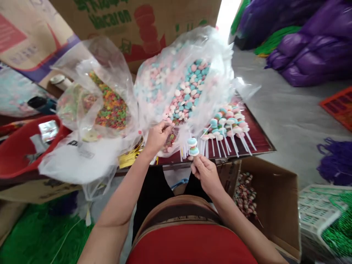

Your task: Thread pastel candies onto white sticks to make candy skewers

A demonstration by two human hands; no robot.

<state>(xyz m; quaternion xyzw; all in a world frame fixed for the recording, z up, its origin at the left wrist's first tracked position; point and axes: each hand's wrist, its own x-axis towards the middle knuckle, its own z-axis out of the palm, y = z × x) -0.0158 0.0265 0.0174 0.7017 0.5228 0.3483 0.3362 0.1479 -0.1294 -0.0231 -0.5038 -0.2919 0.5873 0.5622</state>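
My right hand (205, 172) is closed around the lower end of a candy skewer (193, 146), held upright with blue, white and orange-green pieces stacked on it. My left hand (159, 136) is at the mouth of a clear plastic bag (220, 58) of pink, white and blue candies (187, 96). Its thumb and fingers are pinched together; whether a candy is between them I cannot make out. Just below the fingertips lie small ring-shaped gummies (171, 141). White sticks (202, 148) lie beside the held skewer, and finished-looking candy skewers (229, 123) are piled to the right.
Another clear bag holds colourful gummy rings (112, 110) at the left, beside a red basin (16, 157). Yellow twist ties (129, 157) lie at the table edge. Below right stands an open cardboard box (275, 198) with wrapped skewers inside. A printed carton (110, 18) stands behind.
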